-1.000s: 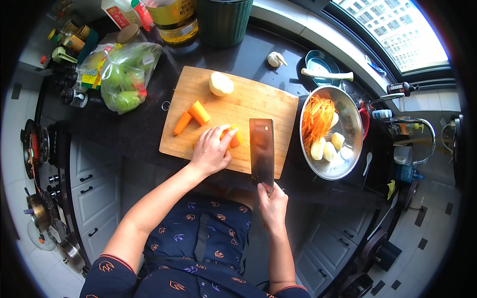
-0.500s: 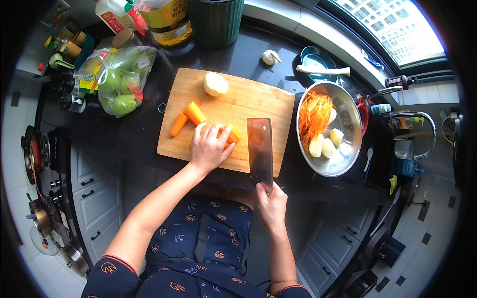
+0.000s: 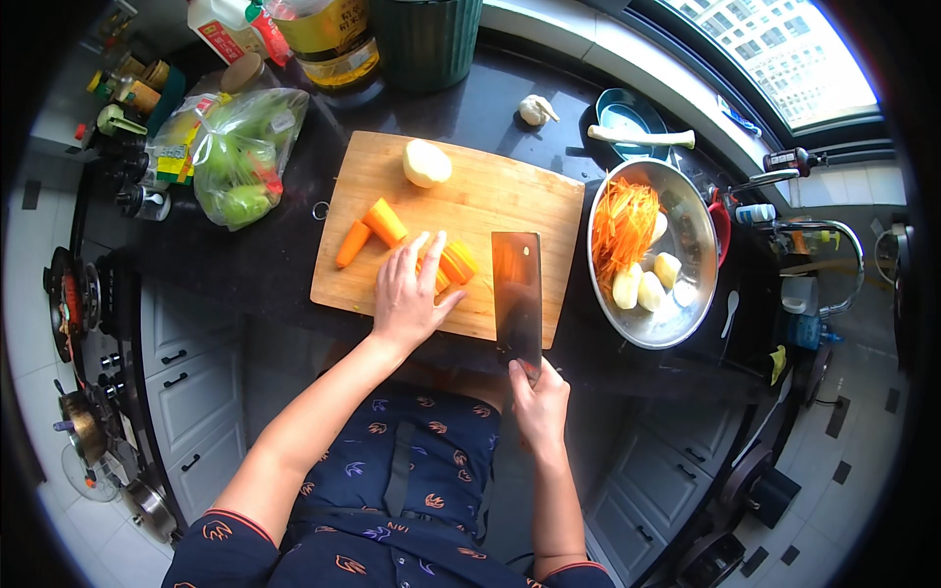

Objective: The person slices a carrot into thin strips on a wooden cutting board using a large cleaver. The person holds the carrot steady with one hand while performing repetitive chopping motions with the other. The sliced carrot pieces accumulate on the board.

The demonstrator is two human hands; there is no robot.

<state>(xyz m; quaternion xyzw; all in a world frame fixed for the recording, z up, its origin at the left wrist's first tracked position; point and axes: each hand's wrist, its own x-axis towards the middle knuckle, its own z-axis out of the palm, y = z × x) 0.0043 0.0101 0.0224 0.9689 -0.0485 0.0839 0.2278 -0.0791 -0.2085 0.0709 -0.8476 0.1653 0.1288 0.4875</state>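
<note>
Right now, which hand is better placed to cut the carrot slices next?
Probably the right hand: it grips the cleaver by its handle, just right of the carrot slices. The left hand holds no tool and is spread partly over them.

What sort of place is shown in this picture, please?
It looks like a kitchen, probably in a home: there is a wooden cutting board with carrot pieces, a curved faucet, and pale cabinets under the counter.

1. The rectangular, dark-bladed cleaver pointed forward over the right part of the wooden cutting board, its broad face showing.
2. The orange carrot slices leaned together mid-board, partly hidden.
3. Two carrot chunks lay just left of them.
</note>
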